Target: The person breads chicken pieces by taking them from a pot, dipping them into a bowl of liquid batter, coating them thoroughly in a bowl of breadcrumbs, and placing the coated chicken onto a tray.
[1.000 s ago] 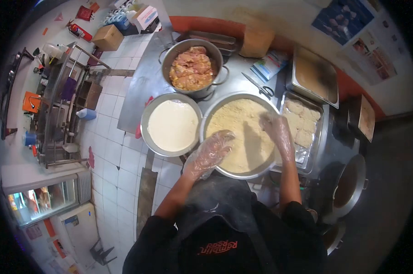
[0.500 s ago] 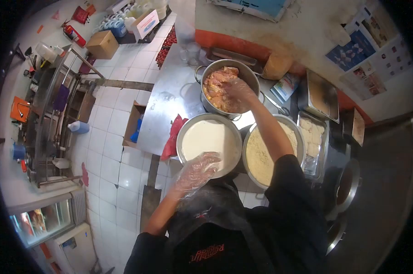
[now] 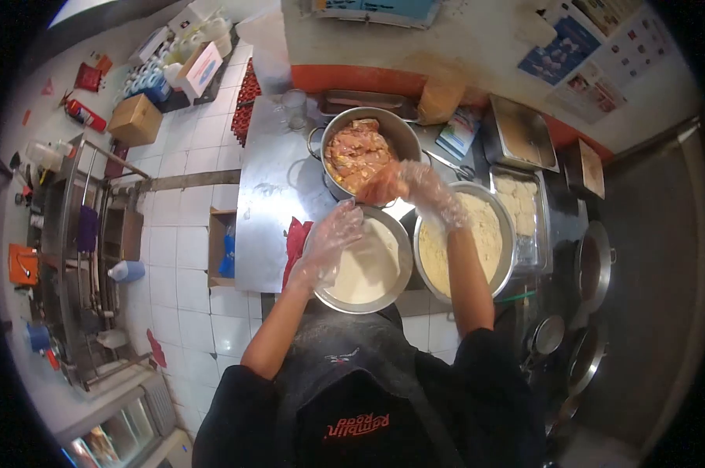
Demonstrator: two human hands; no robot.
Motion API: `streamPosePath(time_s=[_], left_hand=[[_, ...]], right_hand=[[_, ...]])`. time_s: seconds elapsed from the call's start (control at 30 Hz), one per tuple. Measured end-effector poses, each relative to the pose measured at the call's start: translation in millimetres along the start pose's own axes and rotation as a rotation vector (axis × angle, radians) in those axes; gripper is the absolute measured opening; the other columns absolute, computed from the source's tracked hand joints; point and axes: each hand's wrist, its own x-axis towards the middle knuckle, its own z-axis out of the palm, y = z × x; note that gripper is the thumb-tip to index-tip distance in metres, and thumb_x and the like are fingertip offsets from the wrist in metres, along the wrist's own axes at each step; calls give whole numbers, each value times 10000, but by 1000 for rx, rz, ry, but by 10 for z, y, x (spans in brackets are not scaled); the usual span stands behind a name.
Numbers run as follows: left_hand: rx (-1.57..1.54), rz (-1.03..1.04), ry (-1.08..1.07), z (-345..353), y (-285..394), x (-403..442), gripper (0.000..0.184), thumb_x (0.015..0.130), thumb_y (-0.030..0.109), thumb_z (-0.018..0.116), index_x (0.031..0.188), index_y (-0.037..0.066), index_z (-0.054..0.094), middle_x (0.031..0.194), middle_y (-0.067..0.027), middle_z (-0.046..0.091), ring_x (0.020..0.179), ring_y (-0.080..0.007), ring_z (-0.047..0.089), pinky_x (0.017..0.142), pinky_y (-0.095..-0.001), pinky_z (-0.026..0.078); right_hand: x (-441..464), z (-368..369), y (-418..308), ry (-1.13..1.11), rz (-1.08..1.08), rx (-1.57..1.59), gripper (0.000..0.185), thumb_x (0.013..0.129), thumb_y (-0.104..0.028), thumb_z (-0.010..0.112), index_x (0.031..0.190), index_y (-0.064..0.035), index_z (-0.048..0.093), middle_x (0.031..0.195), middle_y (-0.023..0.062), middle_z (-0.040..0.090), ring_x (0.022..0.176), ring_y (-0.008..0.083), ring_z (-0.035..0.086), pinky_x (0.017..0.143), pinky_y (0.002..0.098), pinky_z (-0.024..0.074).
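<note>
My right hand (image 3: 430, 193), in a clear plastic glove, is closed on a piece of raw marinated meat (image 3: 381, 184). It hangs at the near rim of a metal pot (image 3: 405, 140) holding more raw meat (image 3: 360, 152). My left hand (image 3: 335, 243), also gloved, is over the left part of a round bowl of creamy white batter (image 3: 368, 273); its fingers are outstretched with nothing in them. To the right, a bowl of pale yellow flour-like powder (image 3: 477, 234) lies partly under my right forearm.
A tray of pale coated pieces (image 3: 518, 204) is right of the powder bowl. Scissors (image 3: 463, 170) lie behind it. A red cloth (image 3: 295, 243) is left of the batter. Deep metal pans (image 3: 520, 132) stand at the back right, round pans (image 3: 594, 265) at right.
My right hand has come out of the pot toward me with a piece of meat. My left hand has moved up and slightly left over the batter bowl. The view has shifted.
</note>
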Motion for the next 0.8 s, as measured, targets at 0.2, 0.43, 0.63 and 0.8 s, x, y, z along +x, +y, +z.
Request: streamPosePath(time_s=[0.2,0.43,0.63,0.8], left_hand=[[212,-185,-68,205,283,-174,309,982,214,666,1199,-4,684,1222,-77,665,1125,-141,613,973,-309,506],[523,-33,-155,-289,-143,-294,432,911,238,777,1202,-59,662,1066,-101,716,921,-143,683,831,-281,567],[513,-252,61,-326,-61,-337,340,854,200,813,1097,-11,704,957,-48,704,846,-120,656,795,-266,538],[373,-203,8,-369,-117,-297,361,892,198,789,1152,-26,678,977,-40,704,861,-124,656,754,-272,545]], right_hand=[[-643,578,432,243,437,464,334,947,-245,709,1193,-18,697,1064,57,693,928,143,628,812,300,522],[-1043,1076,723,359,444,330,261,918,-124,708,1134,21,691,950,39,697,817,109,634,752,267,529],[-1151,1153,783,410,411,313,320,886,-152,729,1129,54,698,979,92,720,886,147,659,813,296,536],[-1155,1226,971,412,459,394,363,910,-204,760,1158,43,663,1062,125,709,944,149,677,836,295,551]])
